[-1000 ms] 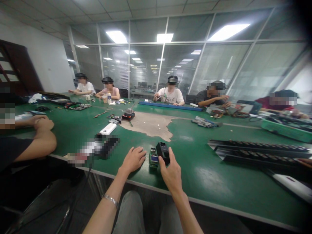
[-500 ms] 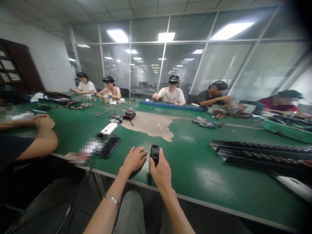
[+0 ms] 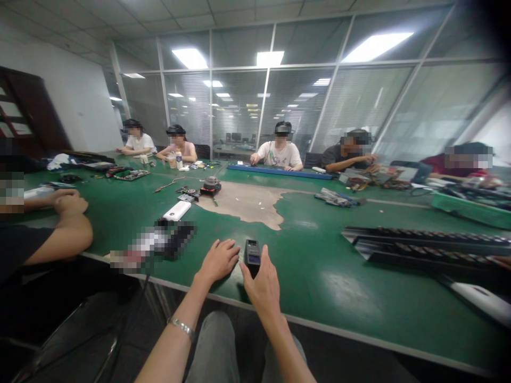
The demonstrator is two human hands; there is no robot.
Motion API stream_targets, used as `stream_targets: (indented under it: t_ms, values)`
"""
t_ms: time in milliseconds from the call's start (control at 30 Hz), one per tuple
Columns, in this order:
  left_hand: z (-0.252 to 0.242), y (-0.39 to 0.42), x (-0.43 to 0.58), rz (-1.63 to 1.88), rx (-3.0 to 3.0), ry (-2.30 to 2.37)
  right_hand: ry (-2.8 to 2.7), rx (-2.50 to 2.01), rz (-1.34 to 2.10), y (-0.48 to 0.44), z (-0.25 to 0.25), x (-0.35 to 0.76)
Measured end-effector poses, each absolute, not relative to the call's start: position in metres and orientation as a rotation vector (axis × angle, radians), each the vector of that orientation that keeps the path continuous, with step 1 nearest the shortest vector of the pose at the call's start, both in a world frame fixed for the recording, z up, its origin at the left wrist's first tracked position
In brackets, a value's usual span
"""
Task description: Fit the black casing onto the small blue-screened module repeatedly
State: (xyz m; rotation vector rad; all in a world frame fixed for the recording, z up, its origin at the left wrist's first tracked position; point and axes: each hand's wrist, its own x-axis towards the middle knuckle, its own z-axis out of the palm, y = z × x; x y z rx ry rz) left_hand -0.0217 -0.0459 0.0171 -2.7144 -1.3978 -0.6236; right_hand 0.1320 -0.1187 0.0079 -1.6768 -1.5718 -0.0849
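My right hand (image 3: 261,282) is around a small black box-shaped device (image 3: 252,250) at the near side of the green table. Its thumb lies at the device's near left and its fingers run along the right side. Openings show at the far end of the device's top, and a bluish panel shows nearer me. Just left of it, my left hand (image 3: 219,260) rests palm down on the tabletop, fingers stretched out and holding nothing. What kind of device it is, I cannot tell.
On the green table (image 3: 311,287) lie a white oblong device (image 3: 178,210), a brown sheet (image 3: 247,202), long black metal strips (image 3: 399,250) and grey-blue gloves (image 3: 335,198). A green basket (image 3: 467,207) stands at the right. A co-worker's folded arms (image 3: 72,223) rest at the left; several people sit opposite.
The device has tilted or turned slightly, so its bluish panel now shows. My right thumb has shifted a little left and nearer me. My left hand has stayed in place.
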Motion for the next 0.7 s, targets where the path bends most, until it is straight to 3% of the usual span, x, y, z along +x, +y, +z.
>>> stream_targets:
  t_ms: [267,567,700]
  values:
    - [0.016,-0.046,-0.022,-0.637,-2.718,-1.387,-1.592,-1.857,-0.018,-0.121,0.015,0.131]
    - [0.017,-0.048,-0.023,-0.627,-2.720,-1.386,-1.450,-1.727,0.003,-0.118,0.053,0.143]
    - [0.017,-0.048,-0.022,-0.627,-2.715,-1.397,-1.406,-1.735,-0.031,-0.118,0.048,0.167]
